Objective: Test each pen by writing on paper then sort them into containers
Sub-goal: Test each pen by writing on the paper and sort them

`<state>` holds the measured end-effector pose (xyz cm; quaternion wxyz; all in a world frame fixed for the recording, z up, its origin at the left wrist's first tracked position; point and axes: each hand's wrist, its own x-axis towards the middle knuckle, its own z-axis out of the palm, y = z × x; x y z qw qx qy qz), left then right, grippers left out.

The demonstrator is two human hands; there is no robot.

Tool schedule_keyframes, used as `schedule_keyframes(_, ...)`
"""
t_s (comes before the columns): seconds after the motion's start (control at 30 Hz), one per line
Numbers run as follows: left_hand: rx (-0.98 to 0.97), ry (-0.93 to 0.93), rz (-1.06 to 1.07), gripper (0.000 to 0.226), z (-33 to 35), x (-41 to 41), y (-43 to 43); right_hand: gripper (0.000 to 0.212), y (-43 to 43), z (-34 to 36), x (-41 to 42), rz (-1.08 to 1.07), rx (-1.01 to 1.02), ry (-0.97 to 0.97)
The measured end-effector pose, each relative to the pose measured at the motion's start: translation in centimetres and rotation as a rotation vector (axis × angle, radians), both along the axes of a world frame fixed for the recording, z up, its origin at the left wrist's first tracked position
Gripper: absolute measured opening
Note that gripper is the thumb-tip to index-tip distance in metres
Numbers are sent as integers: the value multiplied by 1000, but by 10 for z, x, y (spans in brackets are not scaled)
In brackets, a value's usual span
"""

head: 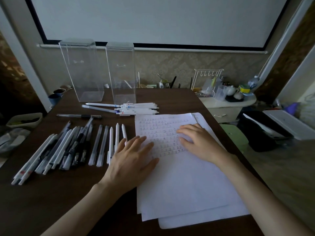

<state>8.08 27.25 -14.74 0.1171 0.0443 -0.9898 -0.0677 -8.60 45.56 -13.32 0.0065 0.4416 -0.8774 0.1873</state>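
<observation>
At the far left edge of the dark wooden counter (51,201) we see a shallow pale tray (23,120), with two dark mugs (57,96) behind it. Next comes a heap of pens (56,150), white, clear and black, lying side by side and partly over one another, all slanting up toward the right. A single black pen (78,116) lies crosswise just above the heap.

Right of the heap, a loose row of pens (105,143) points away from us, close to the paper's left edge. At the back of the counter stand two tall clear containers, the left container (81,70) and, just beside it, the right container (121,74). In front of them a small pile of white pens (136,108) lies crosswise, just beyond the paper's top edge.

The left hand (134,159) lies palm down, fingers straight and spread. It reaches across the paper's left edge and covers the near ends of the last pens in the row. It grips nothing.

The paper (187,184) is a stack of white sheets, and rows of small handwritten marks fill the upper part of the top sheet. The right hand (196,140) rests flat on those rows, fingers relaxed, holding nothing.

Off the counter's right side stands a pale cabinet (226,108) carrying a white wire rack (204,80) and a clutter of bottles and cups.
</observation>
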Motion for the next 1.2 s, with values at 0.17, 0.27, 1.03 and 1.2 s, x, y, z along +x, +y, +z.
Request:
schedule_keyframes(0.17, 83, -17, 68, 79, -4, 1, -16, 33, -72, 9, -16, 81, -108, -98)
schedule_keyframes(0.27, 61, -32, 78, 79, -7, 0, -17, 32, -116, 9, -27, 78, -124, -85)
schedule_keyframes(1.03, 44, -26, 62, 77, -7, 0, -17, 74, -27, 5, 2, 98, -112, 338)
schedule_keyframes(1.2, 24, 43, 45, 67, -1, 1, -11, 39, 13, -9, 14, -219, -181, 280)
